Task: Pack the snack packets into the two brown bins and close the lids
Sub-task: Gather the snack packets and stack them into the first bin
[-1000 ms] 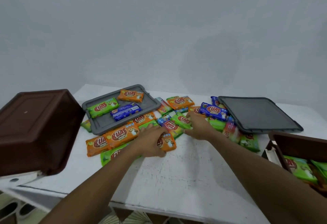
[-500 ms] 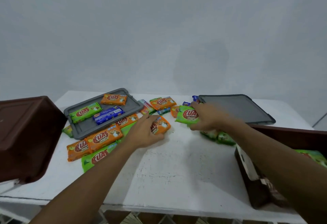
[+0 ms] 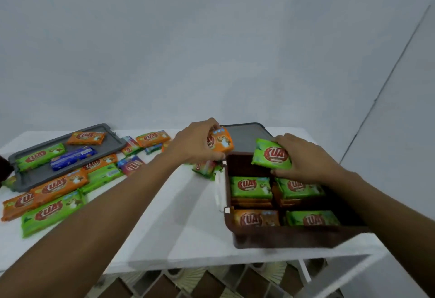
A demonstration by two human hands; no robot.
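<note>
White tabletop [image 3: 179, 215] runs under both arms, with a bare pale wall behind it. The left hand [image 3: 197, 143] is raised off the table, its fingers and thumb curled round one end of an orange packet [image 3: 222, 143]. The packet sticks out to that hand's right, just above the far left corner of the open brown bin [image 3: 282, 236].

The right hand [image 3: 303, 158] grips a green packet [image 3: 270, 155], fingers over its top edge and thumb beneath. It holds the packet tilted over the far end of the bin. Directly under this hand two green bin packets [image 3: 250, 187] lie side by side on top of stacks, with orange edges showing below them. Nearer the person than the hand, an orange one [image 3: 255, 218] and another green one [image 3: 313, 218] lie in the bin's front row.

Beyond both hands a dark lid [image 3: 244, 135] lies flat on the table, just behind the bin. Below the left hand a small heap of packets [image 3: 204, 168] rests against the bin's outer wall.

Well to the left of the left hand, a grey lid [image 3: 28, 177] carries one orange, one green and one blue packet [image 3: 73, 157]. Loose packets [image 3: 54, 210], orange, green and a few blue and red, are strewn between that lid and the left forearm, some overlapping. Patterned floor tiles [image 3: 211, 283] show under the table's near edge.
</note>
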